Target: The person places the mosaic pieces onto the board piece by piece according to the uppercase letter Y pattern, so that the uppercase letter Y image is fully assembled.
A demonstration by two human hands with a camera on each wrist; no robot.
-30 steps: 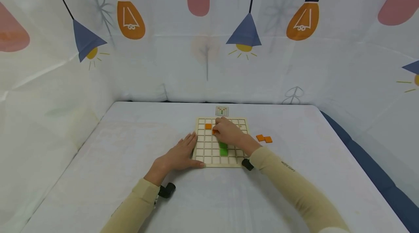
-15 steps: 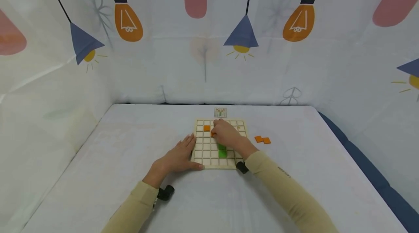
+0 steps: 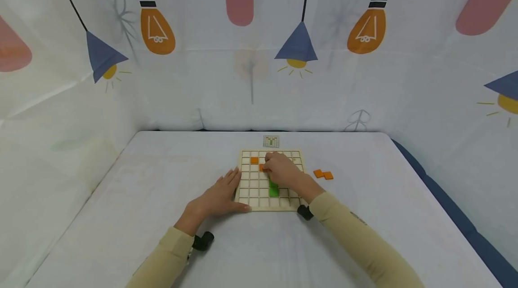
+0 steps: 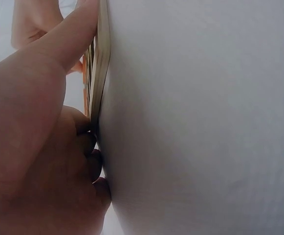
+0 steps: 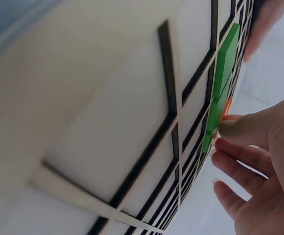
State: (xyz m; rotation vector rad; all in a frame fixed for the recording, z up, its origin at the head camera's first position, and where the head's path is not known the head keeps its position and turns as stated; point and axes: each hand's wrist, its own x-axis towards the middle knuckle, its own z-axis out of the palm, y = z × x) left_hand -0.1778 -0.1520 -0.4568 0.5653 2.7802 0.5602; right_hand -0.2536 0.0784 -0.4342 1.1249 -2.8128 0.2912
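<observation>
- Over the far half of the grid board (image 3: 255,184), I'm watching the right hand (image 3: 285,172) bending its fingers in at the nearer orange tile (image 3: 261,167), thumb sitting right beside it. Honestly, I'm not managing to tell whether it's pinching that tile or only pressing on it, since the hand is covering the spot.
- Meanwhile the left hand (image 3: 218,196) is lying with fingers stretched along the board's left side and thumb spread out to the near-left corner. I'm reading that as bracing, so nothing's skating around.
- One step diagonally away, farther out and to the left, the farther orange tile (image 3: 254,160) is lying in a square of its own.
- Green tiles (image 5: 226,58) are running in a line toward the board's near edge; on the head cam the right hand is partly hiding them.
- Two loose orange tiles (image 3: 318,173) are waiting on the tabletop (image 3: 182,153), right of the board, and a little pattern card (image 3: 271,141) is lying just beyond it, too tiny for me to be reading properly.
- So I'm guessing we're mid-step, seating one tile. Next move's calling for squaring it up in its square and letting go without nudging the neighbours, then, I'm figuring, going right for a loose one.
</observation>
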